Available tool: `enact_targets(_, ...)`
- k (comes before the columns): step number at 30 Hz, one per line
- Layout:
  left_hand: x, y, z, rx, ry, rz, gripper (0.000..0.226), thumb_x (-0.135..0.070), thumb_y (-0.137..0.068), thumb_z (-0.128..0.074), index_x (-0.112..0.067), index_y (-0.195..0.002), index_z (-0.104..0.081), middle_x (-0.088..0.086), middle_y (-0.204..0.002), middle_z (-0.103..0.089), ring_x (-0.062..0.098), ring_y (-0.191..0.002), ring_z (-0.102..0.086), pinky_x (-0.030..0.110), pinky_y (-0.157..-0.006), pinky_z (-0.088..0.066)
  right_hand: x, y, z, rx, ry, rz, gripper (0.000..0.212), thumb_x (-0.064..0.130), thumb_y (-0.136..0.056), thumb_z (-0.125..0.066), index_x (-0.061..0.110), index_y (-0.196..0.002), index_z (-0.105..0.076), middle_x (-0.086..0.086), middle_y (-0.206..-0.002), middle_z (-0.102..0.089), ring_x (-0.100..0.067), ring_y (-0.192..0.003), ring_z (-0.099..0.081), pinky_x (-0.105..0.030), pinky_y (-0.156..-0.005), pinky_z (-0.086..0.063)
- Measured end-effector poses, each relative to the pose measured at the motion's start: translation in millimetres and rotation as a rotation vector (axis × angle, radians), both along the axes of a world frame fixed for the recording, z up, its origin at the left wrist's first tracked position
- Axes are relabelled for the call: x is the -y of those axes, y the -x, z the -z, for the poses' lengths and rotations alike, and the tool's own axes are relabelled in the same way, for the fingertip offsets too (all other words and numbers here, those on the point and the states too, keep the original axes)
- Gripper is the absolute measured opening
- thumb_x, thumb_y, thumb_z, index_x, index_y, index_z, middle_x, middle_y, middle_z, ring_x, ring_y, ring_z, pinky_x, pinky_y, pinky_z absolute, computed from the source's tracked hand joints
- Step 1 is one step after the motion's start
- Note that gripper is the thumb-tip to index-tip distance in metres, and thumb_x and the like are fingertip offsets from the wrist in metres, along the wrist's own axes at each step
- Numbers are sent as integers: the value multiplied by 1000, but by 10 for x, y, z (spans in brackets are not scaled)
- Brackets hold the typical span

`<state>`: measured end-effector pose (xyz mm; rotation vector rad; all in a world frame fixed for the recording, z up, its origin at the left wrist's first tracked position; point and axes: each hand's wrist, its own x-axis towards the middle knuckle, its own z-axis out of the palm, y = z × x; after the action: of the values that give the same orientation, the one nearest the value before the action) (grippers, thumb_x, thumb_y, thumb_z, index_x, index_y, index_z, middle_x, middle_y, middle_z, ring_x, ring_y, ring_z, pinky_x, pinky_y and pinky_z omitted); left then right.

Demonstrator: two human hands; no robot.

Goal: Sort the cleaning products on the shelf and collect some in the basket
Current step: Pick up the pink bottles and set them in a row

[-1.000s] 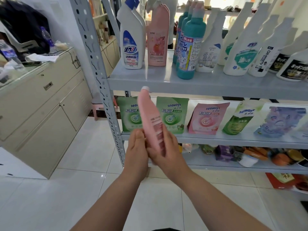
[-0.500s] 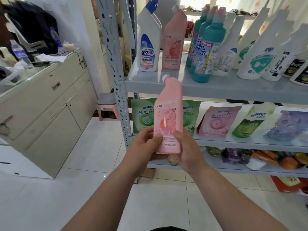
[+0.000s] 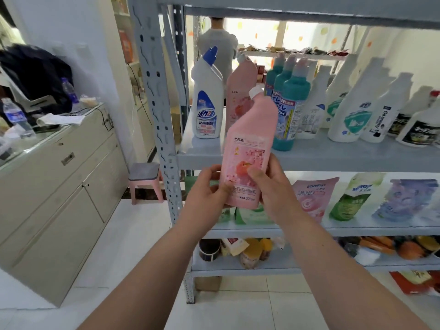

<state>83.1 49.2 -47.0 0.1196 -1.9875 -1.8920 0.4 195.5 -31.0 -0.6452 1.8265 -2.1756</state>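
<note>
Pink bottle [image 3: 247, 158]: up in the air in front of the rack, just past the front edge of the shelf board [image 3: 345, 159] that carries the bottles, close to its left end. The label faces the camera, the white cap is on top, and the whole thing leans a bit to the right.
Left hand [image 3: 204, 186]: pinching the bottle low on its left edge, thumb on the front by the label, fingers tucked round the back.
Right hand [image 3: 273, 186]: wrapped round the lower right side, thumb pressed on the label's peach picture. The other fingers are behind the bottle, so can't see them.
Left end of that board: a blue-capped white bottle [image 3: 207, 103] stands upright, and just right of it is a second pink one [image 3: 240, 91], partly hidden by the held bottle.
Middle of the board: teal bottles [image 3: 289, 108] lined up front to back, the front one near the front edge.
Right part of the board: a bunch of white spout bottles [image 3: 352, 108], packed close.
Board below: refill pouches [image 3: 309, 198] standing in a row, pink, green and purplish.
Left of the rack: a beige cabinet [image 3: 59, 186], with a pink stool [image 3: 144, 179] between it and the rack post.
</note>
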Motion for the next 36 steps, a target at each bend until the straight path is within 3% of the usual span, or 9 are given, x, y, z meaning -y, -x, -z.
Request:
enact_targets(4, -7, 541, -312, 36, 4, 47, 19, -34, -96, -56, -40, -113, -61, -8, -116, -70, 11, -97, -73, 33, -77, -63, 4, 395, -257, -55, 10, 137, 46, 51, -69, -75, 51, -113, -62, 14, -115, -75, -13, -106, -73, -43, -89, -61)
enact_targets(7, 31, 972, -533, 5, 201, -25, 25, -36, -101, -50, -38, -124, -61, -19, -114, -68, 7, -109, -67, 36, -94, -57, -94, 651, -347, -134, -22, 195, 46, 57, -75, -71, 57, -119, -57, 24, -114, -71, -1, -100, -71, -28, -77, -62)
enact_targets(10, 72, 1472, -786, -92, 418, -121, 44, -24, -102, -56, -32, -145, -48, -19, -131, -59, -2, -118, -56, 31, -103, -49, -219, 906, -321, -161, -18, 216, 49, 57, -77, -70, 50, -123, -55, 20, -117, -71, -5, -104, -71, -34, -83, -61)
enact_targets(14, 98, 2145, -1059, -64, 720, -288, 66, -22, -99, -57, -18, -158, -29, 9, -161, -31, 26, -143, -38, 37, -117, -36, -293, 1149, -294, -201, -14, 196, 39, 54, -79, -71, 53, -115, -56, 18, -117, -72, -5, -104, -72, -25, -77, -61)
enact_targets(18, 86, 2640, -1250, -36, 817, -451, 86, -17, -96, -61, -11, -163, -6, 13, -167, -15, 28, -154, -17, 37, -124, -17, -285, 1306, -282, -226, -16, 152, 36, 49, -82, -71, 57, -114, -55, 19, -117, -72, -4, -107, -70, -22, -80, -60)
enact_targets(22, 99, 2874, -1349, -21, 737, -498, 93, -10, -88, -71, -14, -161, -13, 18, -147, -43, 35, -137, -41, 43, -109, -37, -254, 1362, -291, -260, -17, 116, 40, 52, -81, -70, 59, -117, -55, 19, -120, -71, -2, -111, -68, -18, -83, -58)
enact_targets(29, 148, 2890, -1252, -136, 787, -584, 72, -2, -84, -60, -8, -151, -32, 23, -137, -47, 39, -119, -50, 47, -101, -45, -224, 1417, -225, -298, -35, 94, 45, 48, -86, -68, 58, -126, -51, 18, -129, -67, -4, -120, -65, -23, -92, -58)
enact_targets(32, 196, 2898, -1196, -65, 665, -504, 61, -15, -88, -68, -11, -144, -42, 16, -128, -54, 34, -115, -56, 44, -97, -49, -194, 1413, -185, -303, -40, 112, 42, 41, -91, -70, 58, -125, -52, 19, -127, -68, -2, -117, -65, -18, -88, -57)
enact_targets(36, 172, 2836, -1035, 83, 608, -317, 46, -44, -92, -64, -21, -127, -47, -10, -93, -61, 18, -88, -64, 29, -70, -47, -148, 1376, -134, -293, -22, 127, 47, 34, -94, -69, 46, -135, -50, 18, -128, -66, -2, -119, -64, -15, -86, -55)
